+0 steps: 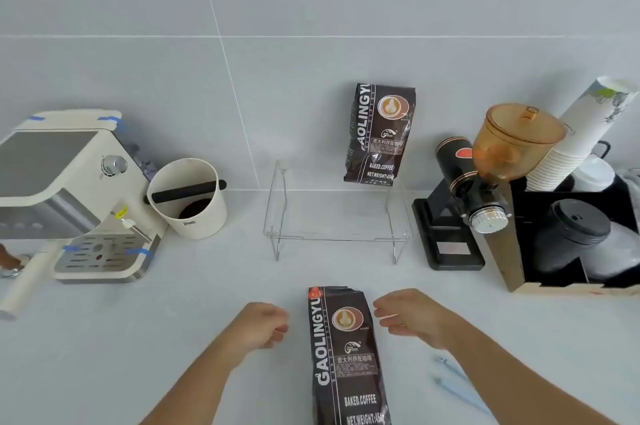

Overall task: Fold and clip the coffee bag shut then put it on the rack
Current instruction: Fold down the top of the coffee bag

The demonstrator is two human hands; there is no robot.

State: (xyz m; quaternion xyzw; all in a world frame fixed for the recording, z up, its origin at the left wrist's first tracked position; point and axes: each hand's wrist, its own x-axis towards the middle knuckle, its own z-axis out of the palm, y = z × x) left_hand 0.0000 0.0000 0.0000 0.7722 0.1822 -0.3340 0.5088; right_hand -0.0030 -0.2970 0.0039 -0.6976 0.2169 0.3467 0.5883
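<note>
A dark brown coffee bag (346, 355) lies flat on the white counter in front of me, its open top end pointing away. My left hand (265, 324) hovers just left of the bag's top, fingers loosely curled, holding nothing. My right hand (408, 317) hovers just right of the top, fingers apart and empty. A pale blue clip (457, 381) lies on the counter under my right forearm. The clear acrylic rack (277, 217) stands further back, and a second coffee bag (379, 137) leans against the wall on its far right side.
A cream espresso machine (69, 189) and a white knock box (188, 199) stand at the left. At the right are a black grinder (460, 203) with an amber hopper and a black organizer (571, 237) holding paper cups and lids.
</note>
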